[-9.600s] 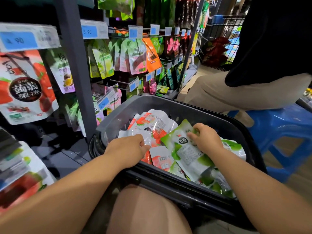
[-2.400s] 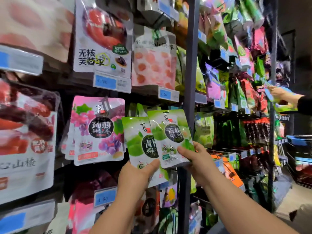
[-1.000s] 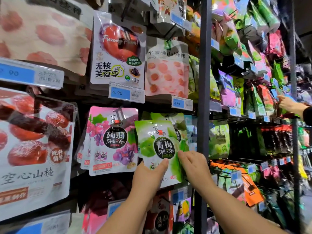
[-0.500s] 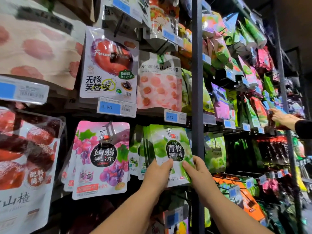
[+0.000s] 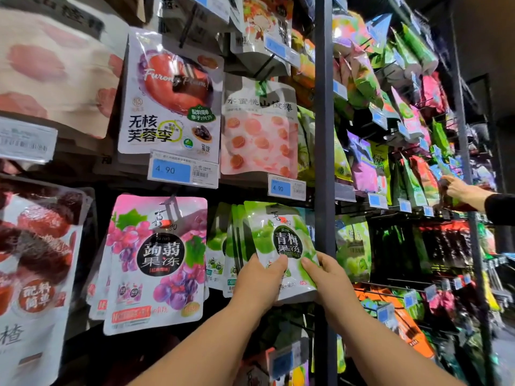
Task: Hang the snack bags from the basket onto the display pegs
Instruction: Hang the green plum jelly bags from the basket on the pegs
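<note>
The hanging step is in hand. A green snack bag (image 5: 281, 246) is held upright against the display, at the front of a row of like green bags (image 5: 227, 246). The purple grape bag (image 5: 156, 260) hangs at its 9 o'clock and the dark upright post (image 5: 324, 135) stands just beside it at 3 o'clock. The bag's lower part is pinched by both hands: by the left hand (image 5: 259, 282) at the bag's 7 o'clock, thumb on the front face, and by the right hand (image 5: 326, 277) at 5 o'clock. The hands are near each other, with only the bag's lower middle between them. Whether the hole at the bag's 12 o'clock is already threaded cannot be told, as the peg is hidden. By judgement, the bag must next be slid back along the peg until flush with the row, then released. The basket is not in view.
</note>
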The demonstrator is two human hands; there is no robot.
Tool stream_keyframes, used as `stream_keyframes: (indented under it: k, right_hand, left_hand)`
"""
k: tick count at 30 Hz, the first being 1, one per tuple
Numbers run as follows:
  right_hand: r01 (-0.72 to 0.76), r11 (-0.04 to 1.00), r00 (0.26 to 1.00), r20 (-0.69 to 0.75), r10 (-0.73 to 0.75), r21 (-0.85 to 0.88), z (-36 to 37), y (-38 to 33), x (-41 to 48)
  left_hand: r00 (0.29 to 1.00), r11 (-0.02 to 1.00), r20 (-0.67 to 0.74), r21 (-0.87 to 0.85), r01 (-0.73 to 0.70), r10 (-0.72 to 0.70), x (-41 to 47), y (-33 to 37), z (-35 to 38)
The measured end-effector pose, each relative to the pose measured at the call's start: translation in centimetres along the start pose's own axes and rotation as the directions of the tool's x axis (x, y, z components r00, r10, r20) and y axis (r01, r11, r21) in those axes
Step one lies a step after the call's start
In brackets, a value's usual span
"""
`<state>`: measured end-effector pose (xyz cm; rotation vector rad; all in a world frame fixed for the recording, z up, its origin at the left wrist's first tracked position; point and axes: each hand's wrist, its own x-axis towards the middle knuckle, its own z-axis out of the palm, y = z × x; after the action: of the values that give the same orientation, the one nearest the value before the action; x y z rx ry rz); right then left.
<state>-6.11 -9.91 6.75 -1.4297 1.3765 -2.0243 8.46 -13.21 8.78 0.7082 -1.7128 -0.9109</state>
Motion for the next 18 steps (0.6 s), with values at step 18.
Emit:
stream_keyframes:
  k: [18]
  right_hand:
    - [0.027,0.945,0.999,0.032,-0.018,-0.324,2.9,1.2,-0.1]
  left_hand:
    - [0.976,0.984,-0.215,0.158,0.081,-0.045,-0.9,-4.1,0.2]
